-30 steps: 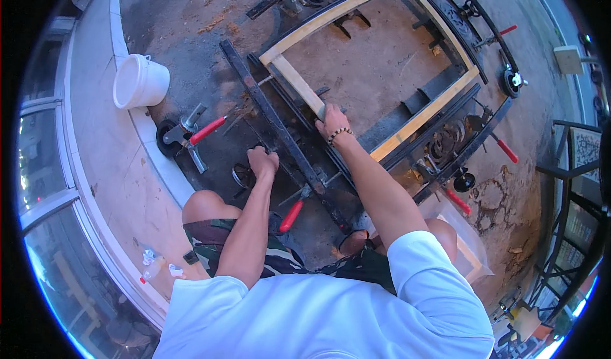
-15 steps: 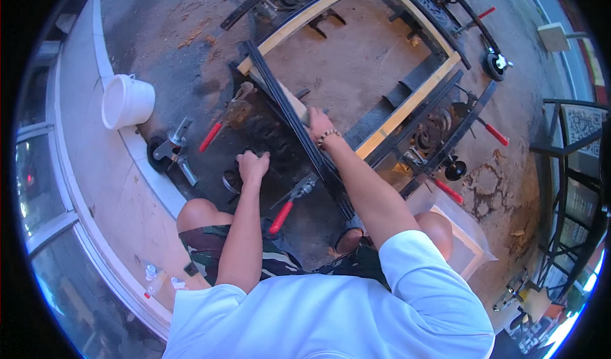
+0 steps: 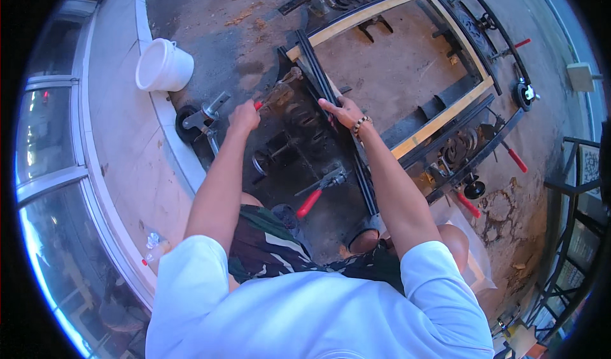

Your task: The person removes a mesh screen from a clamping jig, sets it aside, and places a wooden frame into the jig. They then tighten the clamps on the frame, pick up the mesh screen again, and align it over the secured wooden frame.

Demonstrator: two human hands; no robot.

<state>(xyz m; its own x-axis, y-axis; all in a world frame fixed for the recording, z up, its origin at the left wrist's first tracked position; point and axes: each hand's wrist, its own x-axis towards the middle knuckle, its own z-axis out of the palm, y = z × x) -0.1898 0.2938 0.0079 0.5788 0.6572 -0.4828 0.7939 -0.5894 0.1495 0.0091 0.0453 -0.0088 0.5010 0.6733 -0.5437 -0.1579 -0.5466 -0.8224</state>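
Note:
My left hand is closed round the red handle of a locking clamp, whose rusty jaw end reaches toward the frame's near-left corner. My right hand, with a beaded bracelet at its wrist, grips the black metal rail along the left side of the frame. Its thumb lies across the rail's top; the other fingers are partly hidden. The rectangular wooden frame is pale and edged with black bars. A second red-handled clamp sits on the rail's near part, in front of my knees.
A white bucket stands by the raised ledge at left. Beside it is a caster wheel with a metal bracket. Black scrolled metalwork with red-handled clamps lies right of the frame. A black metal rack stands at far right.
My left hand has moved up and away from the dark metalwork and taken hold of the clamp's red handle. My right hand has shifted onto the black rail. The view has turned slightly.

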